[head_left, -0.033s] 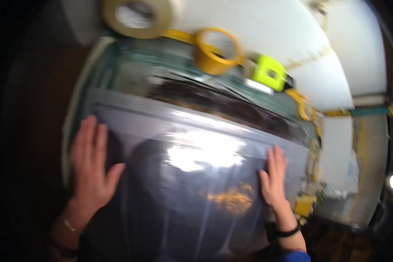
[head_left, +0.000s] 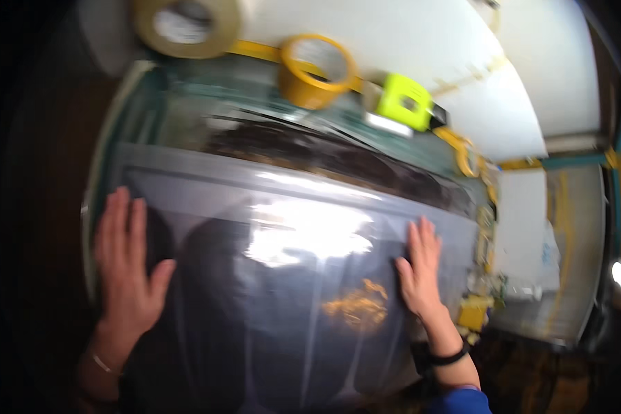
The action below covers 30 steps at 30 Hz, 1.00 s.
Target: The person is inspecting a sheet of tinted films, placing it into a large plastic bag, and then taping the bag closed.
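Note:
A large, shiny, dark plastic sheet or bag (head_left: 276, 331) with a paler see-through border lies in front of me. It has a gold printed patch and a bright glare near its middle. My left hand (head_left: 127, 269) rests flat at its left side, fingers stretched forward and thumb apart. On the right side of the sheet lies my right hand (head_left: 422, 269), open, with its fingers pointing away and its thumb out. Neither hand grips anything. Beyond the sheet's far edge shows a dark brown glossy strip (head_left: 324, 155).
Along the glass-like table's far edge stand a wide tan tape roll (head_left: 217, 31), a yellow tape roll (head_left: 300, 86) and a lime-green tape measure (head_left: 401, 102). A smaller yellow roll (head_left: 466, 162) lies farther right. White paper (head_left: 521, 228) and a yellow block (head_left: 474, 314) are at the right.
The whole view has shifted slightly, so the tape rolls, sheet and hands appear a little farther left. Both hands stay flat on the sheet.

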### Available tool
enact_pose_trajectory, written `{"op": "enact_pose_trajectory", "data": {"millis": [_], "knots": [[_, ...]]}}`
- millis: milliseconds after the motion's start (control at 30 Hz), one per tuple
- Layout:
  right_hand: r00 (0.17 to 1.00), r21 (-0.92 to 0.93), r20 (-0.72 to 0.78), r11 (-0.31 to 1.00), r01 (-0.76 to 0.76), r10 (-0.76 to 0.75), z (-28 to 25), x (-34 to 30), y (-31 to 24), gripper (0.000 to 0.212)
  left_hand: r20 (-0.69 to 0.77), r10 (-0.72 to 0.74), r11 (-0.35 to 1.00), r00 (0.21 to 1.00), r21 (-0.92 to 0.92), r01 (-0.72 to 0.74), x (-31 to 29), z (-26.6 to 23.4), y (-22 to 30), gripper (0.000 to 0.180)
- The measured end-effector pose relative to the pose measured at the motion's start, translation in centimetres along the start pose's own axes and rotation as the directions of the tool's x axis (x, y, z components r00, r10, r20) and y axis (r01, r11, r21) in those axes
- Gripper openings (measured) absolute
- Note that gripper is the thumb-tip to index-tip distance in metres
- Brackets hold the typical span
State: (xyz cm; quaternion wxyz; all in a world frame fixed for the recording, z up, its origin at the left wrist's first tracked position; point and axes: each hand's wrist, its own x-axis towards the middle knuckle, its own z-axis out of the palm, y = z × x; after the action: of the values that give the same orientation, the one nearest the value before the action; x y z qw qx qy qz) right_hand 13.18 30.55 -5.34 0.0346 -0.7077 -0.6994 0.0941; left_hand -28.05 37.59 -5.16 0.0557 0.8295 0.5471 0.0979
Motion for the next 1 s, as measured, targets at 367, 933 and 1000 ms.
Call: {"op": "enact_pose_trajectory", "data": {"millis": [367,933,1000], "knots": [[0.978,-0.048,-0.087,0.98,-0.192,0.188,-0.1,-0.3,3.3,0.055,0.052,-0.027,0.996,0.998,0.092,0.022,-0.5,1.5,0.5,0.057],[0.956,-0.001,-0.139,0.965,-0.261,0.258,0.5,-0.1,4.9,0.048,0.035,-0.028,0.988,0.999,0.151,0.023,-0.4,0.9,0.4,0.054],[0.963,-0.01,-0.129,0.971,-0.239,0.236,1.0,0.4,4.5,0.048,0.082,-0.091,0.984,0.992,0.163,0.076,-0.6,-0.6,0.4,0.054]]}}
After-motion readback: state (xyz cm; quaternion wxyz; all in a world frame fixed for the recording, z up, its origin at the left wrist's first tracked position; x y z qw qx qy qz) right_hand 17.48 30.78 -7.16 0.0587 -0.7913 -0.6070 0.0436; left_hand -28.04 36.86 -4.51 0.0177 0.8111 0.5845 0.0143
